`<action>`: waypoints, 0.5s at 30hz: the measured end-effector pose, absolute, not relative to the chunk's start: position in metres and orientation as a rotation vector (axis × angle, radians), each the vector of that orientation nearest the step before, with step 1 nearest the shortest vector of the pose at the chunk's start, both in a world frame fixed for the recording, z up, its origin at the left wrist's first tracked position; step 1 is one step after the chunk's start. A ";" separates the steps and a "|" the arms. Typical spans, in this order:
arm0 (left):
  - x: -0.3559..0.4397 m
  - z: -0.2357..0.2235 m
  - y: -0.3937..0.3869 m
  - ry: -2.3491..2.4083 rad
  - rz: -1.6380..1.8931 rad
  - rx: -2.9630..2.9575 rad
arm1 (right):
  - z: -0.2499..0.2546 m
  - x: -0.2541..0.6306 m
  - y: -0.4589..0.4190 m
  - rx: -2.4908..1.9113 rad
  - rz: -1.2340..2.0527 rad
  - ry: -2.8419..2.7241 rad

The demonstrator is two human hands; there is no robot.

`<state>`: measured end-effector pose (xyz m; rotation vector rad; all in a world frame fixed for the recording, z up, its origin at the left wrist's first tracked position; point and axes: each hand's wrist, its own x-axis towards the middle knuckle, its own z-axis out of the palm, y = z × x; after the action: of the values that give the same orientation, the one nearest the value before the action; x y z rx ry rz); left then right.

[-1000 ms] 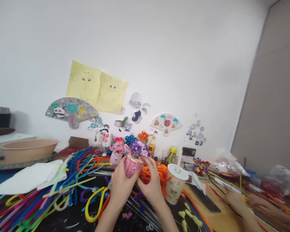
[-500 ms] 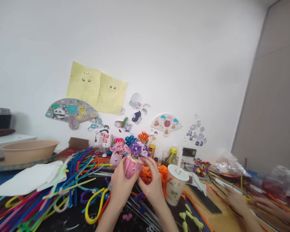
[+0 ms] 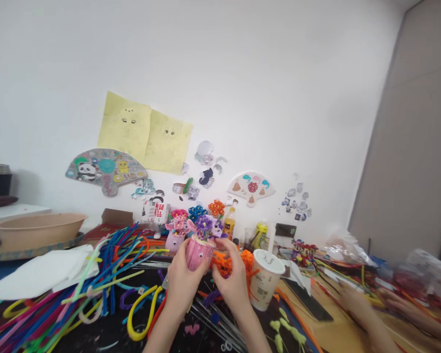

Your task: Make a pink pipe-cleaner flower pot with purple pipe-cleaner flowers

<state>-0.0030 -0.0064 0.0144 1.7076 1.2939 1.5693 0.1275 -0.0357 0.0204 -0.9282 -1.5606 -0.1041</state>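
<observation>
A pink ribbed flower pot (image 3: 199, 252) with a googly eye and a small ear is in my left hand (image 3: 187, 279), whose thumb and fingers wrap round its side and base. Purple and lilac fuzzy-wire flowers (image 3: 208, 224) stand up out of it. My right hand (image 3: 233, 277) is at the pot's right side, fingers curved and apart from the thumb. Its index fingertip is by the rim; whether it touches, I cannot tell. Behind my right hand lies a heap of orange fuzzy wire (image 3: 245, 262). A second pink pot (image 3: 173, 241) with pink flowers stands just behind, on the left.
Colourful pipe cleaners (image 3: 108, 264) and white sheets (image 3: 44, 269) cover the left side. A paper cup (image 3: 265, 289) with a straw stands close to my right hand, before a dark phone-like slab (image 3: 308, 300). Another person's hands (image 3: 353, 301) work at far right.
The view has shifted slightly, so most things sit a little further left. My left hand still holds the pot; my right hand's fingers stand slightly further off its side.
</observation>
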 end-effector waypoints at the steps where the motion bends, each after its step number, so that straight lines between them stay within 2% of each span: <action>1: -0.003 0.015 -0.007 1.298 1.562 1.695 | 0.020 0.128 -0.035 -0.928 -0.082 -1.557; 15: -0.003 0.015 -0.008 1.290 1.546 1.748 | 0.019 0.126 -0.035 -0.921 0.040 -1.487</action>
<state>-0.0030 -0.0076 0.0153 1.7481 1.2895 1.5462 0.1263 -0.0355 0.0186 -0.9207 -1.4873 0.0402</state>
